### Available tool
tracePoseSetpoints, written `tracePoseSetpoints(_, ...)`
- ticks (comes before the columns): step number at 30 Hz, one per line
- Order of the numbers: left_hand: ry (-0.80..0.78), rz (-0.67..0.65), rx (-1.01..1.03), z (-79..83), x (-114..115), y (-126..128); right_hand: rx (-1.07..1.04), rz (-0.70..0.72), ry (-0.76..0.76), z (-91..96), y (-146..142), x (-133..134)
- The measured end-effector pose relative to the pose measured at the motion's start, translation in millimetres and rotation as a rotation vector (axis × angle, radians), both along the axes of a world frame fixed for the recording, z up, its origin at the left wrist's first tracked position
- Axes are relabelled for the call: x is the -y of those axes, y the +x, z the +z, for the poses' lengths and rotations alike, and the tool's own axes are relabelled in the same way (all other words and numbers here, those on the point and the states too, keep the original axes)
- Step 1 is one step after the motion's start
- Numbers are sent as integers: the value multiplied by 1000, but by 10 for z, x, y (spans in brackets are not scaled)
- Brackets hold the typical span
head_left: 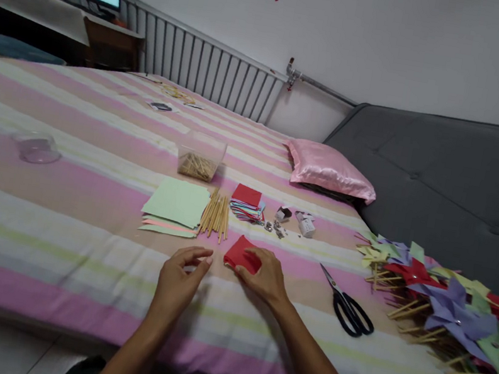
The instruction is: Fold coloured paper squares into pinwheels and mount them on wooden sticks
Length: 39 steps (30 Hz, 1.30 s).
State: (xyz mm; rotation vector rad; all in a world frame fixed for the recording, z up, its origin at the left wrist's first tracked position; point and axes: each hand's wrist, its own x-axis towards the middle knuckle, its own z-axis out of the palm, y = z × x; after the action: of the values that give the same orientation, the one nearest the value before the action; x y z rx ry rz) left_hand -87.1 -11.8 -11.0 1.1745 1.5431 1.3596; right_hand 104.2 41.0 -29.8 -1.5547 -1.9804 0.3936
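Note:
A folded red paper square [241, 251] lies on the striped bedsheet [76, 247] near the front edge. My right hand [267, 275] rests on its right side, fingers pressed down on the paper. My left hand [179, 279] hovers just left of it, fingers curled with the thumb meeting the fingertips, and nothing visible in them. Behind the paper lie a bundle of wooden sticks [216, 214], a stack of pale green sheets [176, 205] and a stack of small coloured squares with red on top [247, 202].
Black scissors [349, 306] lie to the right. A heap of finished paper pinwheels [450, 303] fills the right side. A clear tub of sticks [200, 156], small metal bits [275, 228], a clear lid [36, 147] and a pink pillow [328, 171] lie farther back.

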Motion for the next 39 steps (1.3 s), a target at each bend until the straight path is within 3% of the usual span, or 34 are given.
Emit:
tracePoseSetpoints(7, 13, 9, 2, 12, 8, -16, 42, -56, -47, -84, -39, 7)
tracePoseSetpoints(19, 13, 6, 7, 2, 13, -28, 71, -35, -85, 2, -68, 12)
tracePoseSetpoints(25, 41, 23, 14, -3, -4, -11, 51, -127, -110, 19, -49, -17)
tracePoseSetpoints(34, 19, -2, 43, -17, 1, 46, -190, -399, -24, 198, 192, -82)
tracePoseSetpoints(39, 87, -109, -59, 7, 23, 134, -440, -451, -11, 127, 279, -120)
